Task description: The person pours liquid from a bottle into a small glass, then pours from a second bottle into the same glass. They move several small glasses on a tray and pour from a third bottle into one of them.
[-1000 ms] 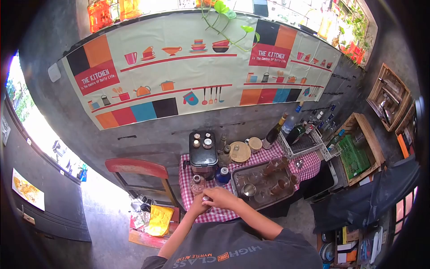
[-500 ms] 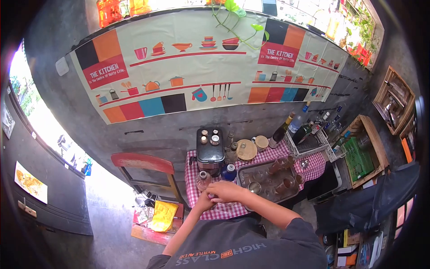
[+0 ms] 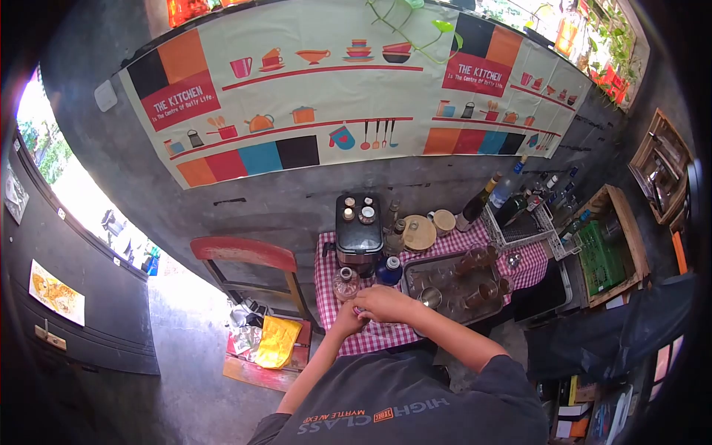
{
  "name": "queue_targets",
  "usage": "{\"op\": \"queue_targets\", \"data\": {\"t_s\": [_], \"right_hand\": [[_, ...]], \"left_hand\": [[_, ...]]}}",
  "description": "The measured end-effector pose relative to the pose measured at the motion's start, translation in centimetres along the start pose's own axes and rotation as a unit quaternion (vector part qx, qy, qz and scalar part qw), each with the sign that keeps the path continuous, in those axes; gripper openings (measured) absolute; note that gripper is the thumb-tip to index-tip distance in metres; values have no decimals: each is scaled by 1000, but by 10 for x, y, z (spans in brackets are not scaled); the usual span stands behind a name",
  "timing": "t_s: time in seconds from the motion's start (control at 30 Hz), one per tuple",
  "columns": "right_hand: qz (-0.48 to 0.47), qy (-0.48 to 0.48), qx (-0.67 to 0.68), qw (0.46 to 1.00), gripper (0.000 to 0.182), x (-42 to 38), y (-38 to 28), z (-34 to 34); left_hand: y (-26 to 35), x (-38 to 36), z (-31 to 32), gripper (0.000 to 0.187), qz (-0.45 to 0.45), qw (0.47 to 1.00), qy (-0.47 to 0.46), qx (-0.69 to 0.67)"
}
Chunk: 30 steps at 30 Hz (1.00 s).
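My left hand (image 3: 348,321) and my right hand (image 3: 383,303) meet over the front of the checkered tablecloth (image 3: 382,337). Both have their fingers closed around a small thing between them, mostly hidden, with only a purplish bit showing. Just beyond the hands stands an open-necked clear glass bottle (image 3: 345,285). A dark blue bottle (image 3: 388,271) with a pale top is upright to its right. My right forearm passes in front of a metal tray (image 3: 415,268) holding several glasses and a metal cup (image 3: 430,297).
A black boxy appliance (image 3: 360,241) with small jars on its lid stands at the back. Wooden lids (image 3: 420,233), a wine bottle (image 3: 475,208) and a wire basket (image 3: 519,239) of bottles are to the right. A red chair (image 3: 248,254) with a yellow bag (image 3: 278,343) stands left.
The camera view has shifted, so the table appears higher and further right. Both hands stay together at the small thing, fingers slightly repositioned.
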State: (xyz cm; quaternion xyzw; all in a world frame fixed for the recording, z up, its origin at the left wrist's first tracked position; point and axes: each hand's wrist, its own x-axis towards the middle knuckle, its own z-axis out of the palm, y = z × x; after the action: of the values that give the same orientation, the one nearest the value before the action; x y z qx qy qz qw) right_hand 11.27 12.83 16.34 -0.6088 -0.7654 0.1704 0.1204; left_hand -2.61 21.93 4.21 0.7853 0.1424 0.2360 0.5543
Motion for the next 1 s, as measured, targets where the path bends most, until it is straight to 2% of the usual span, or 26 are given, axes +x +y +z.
{"op": "queue_targets", "data": {"t_s": [0.2,0.3,0.33,0.43,0.47,0.57,0.7,0.73,0.83,1.0], "right_hand": [[-49,9,-22,999,31,2,7,-1],[-53,14,-2,998,32,3,4,-18],[-53,15,8,998,33,4,3,-25],[22,43,99,994,33,3,9,-45],[57,59,100,992,34,2,17,-48],[93,132,108,981,36,3,41,-56],[59,199,103,973,36,20,87,-55],[101,220,161,957,32,25,86,-58],[139,236,214,938,28,47,115,-44],[121,204,231,943,28,68,139,-28]], "left_hand": [[-12,0,4,27,25,999,-6,-30],[-17,-2,10,29,-51,997,-6,-62],[-19,0,12,27,-46,996,9,-71],[-3,4,-1,29,-136,987,-71,45],[4,4,1,24,-33,999,-16,-13],[-6,3,5,22,-41,999,-16,5],[0,3,5,21,-39,999,-12,-21],[-2,3,5,21,-45,999,-17,-19],[1,1,11,19,-45,997,29,-52],[-4,-3,20,19,-53,995,78,-37]]}}
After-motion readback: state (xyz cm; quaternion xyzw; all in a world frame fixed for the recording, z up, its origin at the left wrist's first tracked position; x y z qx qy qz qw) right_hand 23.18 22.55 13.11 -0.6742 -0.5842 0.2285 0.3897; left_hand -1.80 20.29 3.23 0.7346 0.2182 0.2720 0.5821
